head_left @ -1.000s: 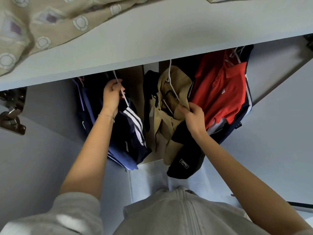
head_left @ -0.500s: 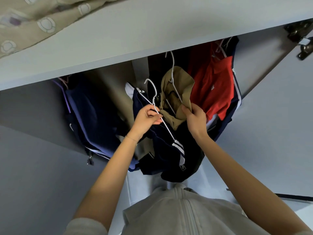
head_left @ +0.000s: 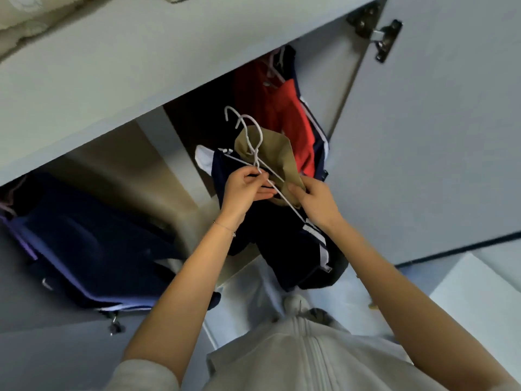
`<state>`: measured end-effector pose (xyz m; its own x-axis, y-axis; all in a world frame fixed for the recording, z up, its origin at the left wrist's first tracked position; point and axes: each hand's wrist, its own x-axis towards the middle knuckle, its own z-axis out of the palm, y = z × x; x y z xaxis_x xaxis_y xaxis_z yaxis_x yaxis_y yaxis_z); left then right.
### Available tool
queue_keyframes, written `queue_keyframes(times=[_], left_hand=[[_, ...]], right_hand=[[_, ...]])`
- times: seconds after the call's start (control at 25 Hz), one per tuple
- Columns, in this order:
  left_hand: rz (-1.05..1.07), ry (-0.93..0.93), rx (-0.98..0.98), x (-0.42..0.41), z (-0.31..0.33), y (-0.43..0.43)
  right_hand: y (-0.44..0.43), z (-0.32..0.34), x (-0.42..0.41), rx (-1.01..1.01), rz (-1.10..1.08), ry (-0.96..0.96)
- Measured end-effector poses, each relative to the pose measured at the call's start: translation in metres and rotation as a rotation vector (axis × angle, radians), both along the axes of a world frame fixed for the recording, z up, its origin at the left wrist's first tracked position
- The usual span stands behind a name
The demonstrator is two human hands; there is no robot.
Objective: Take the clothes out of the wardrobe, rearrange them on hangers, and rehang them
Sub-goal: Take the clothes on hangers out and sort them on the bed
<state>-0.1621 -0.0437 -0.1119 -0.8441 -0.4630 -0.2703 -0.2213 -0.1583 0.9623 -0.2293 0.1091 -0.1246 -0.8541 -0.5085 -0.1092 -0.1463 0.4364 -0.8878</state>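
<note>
In front of the open wardrobe I hold two white wire hangers (head_left: 255, 142) with clothes on them, their hooks free of the rail. My left hand (head_left: 245, 190) pinches the hanger wire just below the twisted neck. From it hangs a navy garment with white stripes (head_left: 293, 244). My right hand (head_left: 317, 203) grips the lower edge of a tan garment (head_left: 277, 156) on the other hanger. Both hands are close together, nearly touching.
A red shirt (head_left: 284, 119) hangs at the right inside the wardrobe. Blue and navy clothes (head_left: 84, 249) hang at the left. The white shelf (head_left: 141, 69) juts out overhead with bedding on top. The open door (head_left: 439, 136) and its hinge (head_left: 380, 35) stand at the right.
My left hand lifted the navy striped garment's hanger off the rail and carried it right to the tan one. Both hangers are now out of the wardrobe, held together.
</note>
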Motion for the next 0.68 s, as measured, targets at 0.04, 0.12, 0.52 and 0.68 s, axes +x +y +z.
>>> queue_keyframes(times=[0.04,0.12,0.52,0.68], left_hand=[[-0.022,-0.007,0.016,-0.003,-0.001,0.006],[-0.074,-0.016,0.052,-0.008,-0.003,0.019],[-0.635,0.034,-0.434,-0.027,-0.005,0.105],[-0.562,0.283,-0.647,-0.021,-0.014,0.148]], right_hand=[[0.009,0.000,0.003,0.019,-0.010,0.003],[0.029,0.002,0.015,0.063,-0.037,0.011],[0.151,0.008,0.100,0.198,-0.503,0.042],[0.200,0.021,0.140,0.219,-0.690,0.020]])
